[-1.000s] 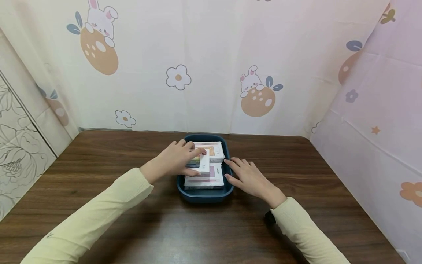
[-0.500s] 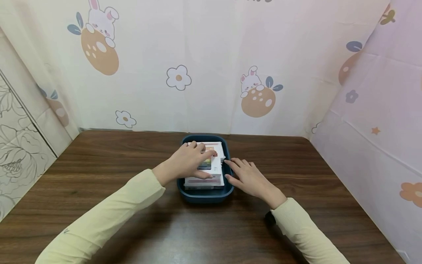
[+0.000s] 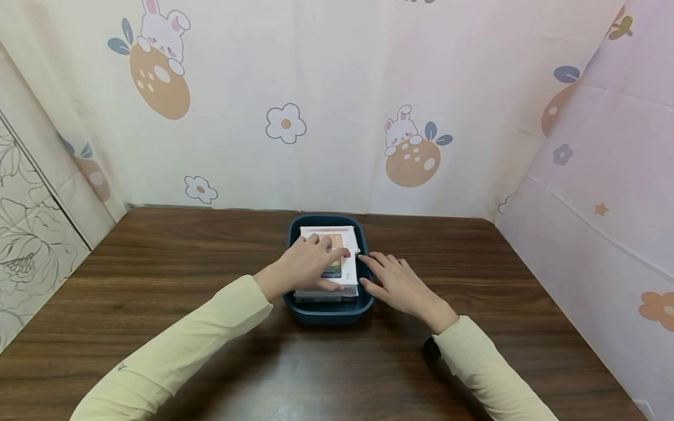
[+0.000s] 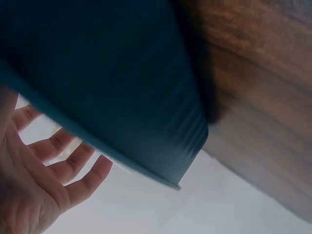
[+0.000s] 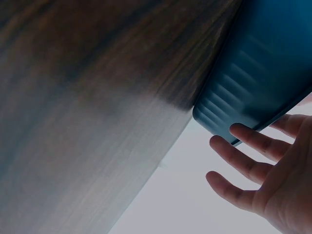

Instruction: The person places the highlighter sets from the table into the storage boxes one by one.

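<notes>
A dark blue plastic basket (image 3: 329, 317) stands on the table with white boxes lying in it. My left hand (image 3: 305, 264) reaches over its left rim and holds a small white box (image 3: 348, 272) with a dark picture on top, thumb along the near edge and fingers across the far part. This box overlaps a far white box (image 3: 344, 233) with an orange print and a near white box (image 3: 351, 293), both partly hidden. My right hand (image 3: 397, 283) has its fingers spread at the basket's right rim; in the right wrist view those fingers (image 5: 239, 161) hold nothing.
The brown wooden table (image 3: 184, 245) extends around the basket. Behind it hangs a pale curtain (image 3: 337, 164) printed with rabbits and flowers. A small black object (image 3: 432, 349) shows beneath the right sleeve cuff.
My left hand has moved right and slightly nearer with the small white box, which now covers more of the boxes under it. The right hand stays at the rim.
</notes>
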The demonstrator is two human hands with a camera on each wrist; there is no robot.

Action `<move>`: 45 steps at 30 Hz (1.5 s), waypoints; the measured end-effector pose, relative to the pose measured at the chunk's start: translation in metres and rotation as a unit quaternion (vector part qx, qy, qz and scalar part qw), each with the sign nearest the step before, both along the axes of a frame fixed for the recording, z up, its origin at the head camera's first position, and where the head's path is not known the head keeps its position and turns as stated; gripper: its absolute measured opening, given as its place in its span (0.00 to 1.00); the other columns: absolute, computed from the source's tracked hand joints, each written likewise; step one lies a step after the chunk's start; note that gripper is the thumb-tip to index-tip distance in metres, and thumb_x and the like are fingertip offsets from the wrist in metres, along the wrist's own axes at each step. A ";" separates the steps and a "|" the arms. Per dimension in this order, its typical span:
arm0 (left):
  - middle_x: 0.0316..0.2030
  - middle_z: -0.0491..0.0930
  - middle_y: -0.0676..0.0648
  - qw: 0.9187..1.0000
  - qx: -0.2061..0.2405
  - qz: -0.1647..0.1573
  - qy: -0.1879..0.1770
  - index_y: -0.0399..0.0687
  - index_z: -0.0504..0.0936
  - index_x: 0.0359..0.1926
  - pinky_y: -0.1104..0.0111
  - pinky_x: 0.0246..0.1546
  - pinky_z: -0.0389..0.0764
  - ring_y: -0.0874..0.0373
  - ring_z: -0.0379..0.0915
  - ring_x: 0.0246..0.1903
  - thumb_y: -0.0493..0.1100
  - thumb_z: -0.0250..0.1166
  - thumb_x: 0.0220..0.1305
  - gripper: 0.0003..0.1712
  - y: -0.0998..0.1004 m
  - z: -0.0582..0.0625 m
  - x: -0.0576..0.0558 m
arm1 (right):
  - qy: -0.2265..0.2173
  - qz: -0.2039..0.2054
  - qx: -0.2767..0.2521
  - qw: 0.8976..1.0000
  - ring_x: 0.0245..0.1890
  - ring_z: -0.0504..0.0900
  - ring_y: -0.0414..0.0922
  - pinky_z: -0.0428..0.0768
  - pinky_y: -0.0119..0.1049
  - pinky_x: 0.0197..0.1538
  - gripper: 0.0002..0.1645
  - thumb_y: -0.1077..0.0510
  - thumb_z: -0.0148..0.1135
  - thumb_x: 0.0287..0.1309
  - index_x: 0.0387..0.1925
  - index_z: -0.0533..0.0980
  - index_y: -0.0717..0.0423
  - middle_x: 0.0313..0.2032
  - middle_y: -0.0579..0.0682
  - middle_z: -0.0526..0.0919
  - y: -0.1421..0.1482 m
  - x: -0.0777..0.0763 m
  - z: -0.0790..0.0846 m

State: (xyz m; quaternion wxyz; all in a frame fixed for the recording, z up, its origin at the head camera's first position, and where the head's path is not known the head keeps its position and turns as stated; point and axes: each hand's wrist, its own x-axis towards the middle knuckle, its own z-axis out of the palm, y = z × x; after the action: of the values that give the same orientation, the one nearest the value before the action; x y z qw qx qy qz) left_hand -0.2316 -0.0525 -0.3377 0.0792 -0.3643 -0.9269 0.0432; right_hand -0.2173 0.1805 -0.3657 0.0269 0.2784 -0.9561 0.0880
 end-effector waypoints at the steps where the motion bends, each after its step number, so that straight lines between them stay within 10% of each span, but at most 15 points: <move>1: 0.53 0.73 0.45 1.000 -0.001 0.001 -0.002 0.67 0.65 0.61 0.54 0.48 0.75 0.50 0.71 0.48 0.74 0.52 0.51 0.38 0.000 -0.001 0.000 | -0.001 -0.001 0.000 1.000 0.60 0.66 0.53 0.64 0.55 0.59 0.35 0.36 0.40 0.63 0.66 0.59 0.47 0.62 0.54 0.66 0.000 0.000 0.000; 45: 0.51 0.73 0.45 1.000 0.004 -0.010 0.017 0.64 0.65 0.62 0.58 0.44 0.78 0.51 0.70 0.46 0.75 0.48 0.53 0.39 0.005 -0.030 0.005 | -0.004 -0.004 0.002 1.000 0.60 0.66 0.53 0.64 0.56 0.59 0.35 0.35 0.39 0.63 0.66 0.60 0.47 0.62 0.54 0.66 -0.001 0.000 0.000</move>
State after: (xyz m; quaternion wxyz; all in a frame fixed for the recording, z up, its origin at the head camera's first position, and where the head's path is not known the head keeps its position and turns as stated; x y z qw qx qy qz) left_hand -0.2270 -0.0472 -0.3673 0.0971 -0.3727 -0.9217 0.0451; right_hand -0.2171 0.1798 -0.3656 0.0234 0.2738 -0.9575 0.0873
